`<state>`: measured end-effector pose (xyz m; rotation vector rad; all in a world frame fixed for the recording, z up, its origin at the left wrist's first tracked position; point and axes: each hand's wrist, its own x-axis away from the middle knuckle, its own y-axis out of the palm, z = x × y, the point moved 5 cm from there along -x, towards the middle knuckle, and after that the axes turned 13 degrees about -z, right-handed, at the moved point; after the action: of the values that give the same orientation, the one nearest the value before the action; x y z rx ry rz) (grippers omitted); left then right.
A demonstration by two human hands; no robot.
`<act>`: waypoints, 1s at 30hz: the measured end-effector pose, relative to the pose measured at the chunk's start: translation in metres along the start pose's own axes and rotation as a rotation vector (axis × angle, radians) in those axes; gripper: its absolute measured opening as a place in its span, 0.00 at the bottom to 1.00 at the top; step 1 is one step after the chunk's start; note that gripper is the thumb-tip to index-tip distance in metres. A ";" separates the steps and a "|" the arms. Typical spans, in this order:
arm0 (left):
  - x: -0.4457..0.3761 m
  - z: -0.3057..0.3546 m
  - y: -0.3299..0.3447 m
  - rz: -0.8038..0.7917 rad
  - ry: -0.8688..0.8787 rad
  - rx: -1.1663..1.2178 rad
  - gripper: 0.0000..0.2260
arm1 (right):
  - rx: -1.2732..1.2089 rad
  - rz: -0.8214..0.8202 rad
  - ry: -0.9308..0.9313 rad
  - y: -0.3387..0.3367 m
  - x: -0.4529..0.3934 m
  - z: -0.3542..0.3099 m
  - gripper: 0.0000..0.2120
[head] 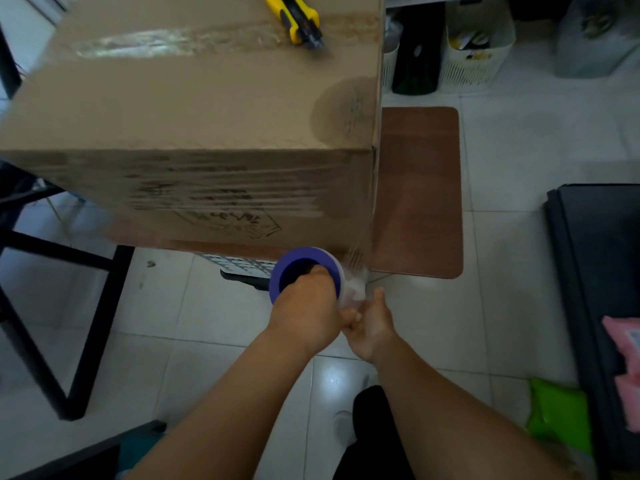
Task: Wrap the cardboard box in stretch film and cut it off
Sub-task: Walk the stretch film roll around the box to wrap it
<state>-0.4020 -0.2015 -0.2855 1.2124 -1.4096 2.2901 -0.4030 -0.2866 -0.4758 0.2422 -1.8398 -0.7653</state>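
Left hand [308, 310] and right hand [372, 323] gripping purple-cored stretch film roll [304, 271] below brown cardboard box [194, 109]; yellow utility knife [294, 17] atop; white slatted basket [474, 46] behind.

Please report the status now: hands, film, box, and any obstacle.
Left hand grip on film roll, right hand at its lower end. Film on cardboard box front. Utility knife on top, untouched. No obstacle.

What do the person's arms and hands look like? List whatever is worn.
Nothing is worn on either: the left hand and right hand are bare, with no gloves. Both forearms are uncovered too, with no sleeve, watch or bracelet in view.
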 end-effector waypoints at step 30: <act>-0.015 -0.040 -0.031 -0.230 0.375 -0.402 0.24 | -0.387 0.248 -0.311 0.026 -0.021 0.067 0.27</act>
<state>-0.3973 -0.1487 -0.2846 0.7348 -1.4099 1.8387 -0.4500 -0.2297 -0.4905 -0.3665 -1.9158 -1.0024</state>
